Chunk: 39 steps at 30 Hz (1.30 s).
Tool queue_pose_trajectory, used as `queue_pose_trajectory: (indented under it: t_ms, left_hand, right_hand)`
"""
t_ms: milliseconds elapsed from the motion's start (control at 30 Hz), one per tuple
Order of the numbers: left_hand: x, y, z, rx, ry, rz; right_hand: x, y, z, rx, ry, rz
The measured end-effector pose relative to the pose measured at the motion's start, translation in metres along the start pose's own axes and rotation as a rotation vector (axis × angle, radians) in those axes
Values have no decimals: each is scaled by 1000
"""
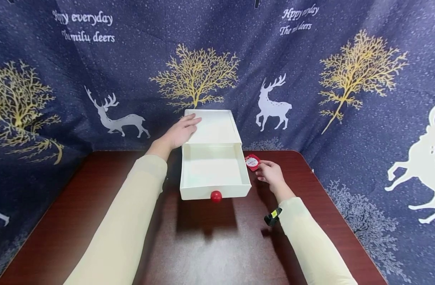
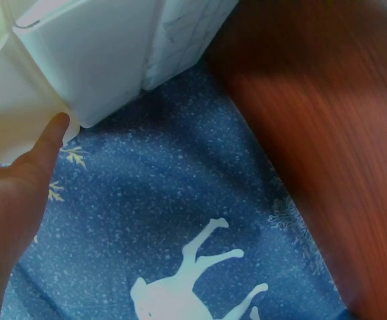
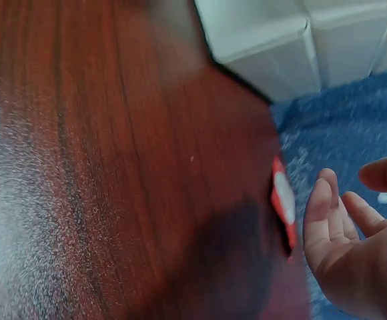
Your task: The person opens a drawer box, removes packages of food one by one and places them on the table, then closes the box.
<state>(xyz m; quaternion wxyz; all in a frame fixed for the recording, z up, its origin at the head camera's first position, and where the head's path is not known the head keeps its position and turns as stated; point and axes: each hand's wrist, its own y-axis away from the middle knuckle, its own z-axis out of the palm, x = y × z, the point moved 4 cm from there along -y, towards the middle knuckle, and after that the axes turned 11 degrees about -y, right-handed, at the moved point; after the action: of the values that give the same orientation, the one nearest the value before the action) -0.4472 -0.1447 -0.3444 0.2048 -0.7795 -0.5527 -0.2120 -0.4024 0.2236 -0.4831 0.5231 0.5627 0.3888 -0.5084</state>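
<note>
A white drawer box (image 1: 214,126) stands at the far middle of the table, its drawer (image 1: 215,168) pulled out toward me. No contents show inside, and a red round knob (image 1: 216,196) sits on the drawer front. My left hand (image 1: 182,132) rests on the left side of the box top, fingers extended. To the right of the drawer lies a small red packet (image 1: 252,162) with a white round label. Close beside the packet is my right hand (image 3: 357,247), fingers loosely bent and thumb apart; nothing shows between them in the right wrist view.
The dark red wooden table (image 1: 203,253) ends at a blue cloth backdrop (image 1: 132,71) printed with deer and trees. A black device with a yellow patch (image 1: 273,216) is at the right wrist.
</note>
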Motion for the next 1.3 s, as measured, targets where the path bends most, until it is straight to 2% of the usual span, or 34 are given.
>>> queue_pose_trajectory:
  t_ms: [233,533,700,967,1300]
  left_hand:
    - [-1,-1,0,-6,17,0]
    - [0,-2,0,-13,4,-4]
    - [-1,-2,-1,-13,9,-10]
    - [-1,-2,-1,-15,-8,-12]
    - [0,-2,-1,-6,-32,0]
  right_hand:
    - [-21,22,8,-72,68,-153]
    - [-53,65,16,-189,83,-246]
    - [-70,90,22,-278,51,-274]
    - [-92,132,37,-407,84,-304]
    - [-100,174,59,-555,152,-335]
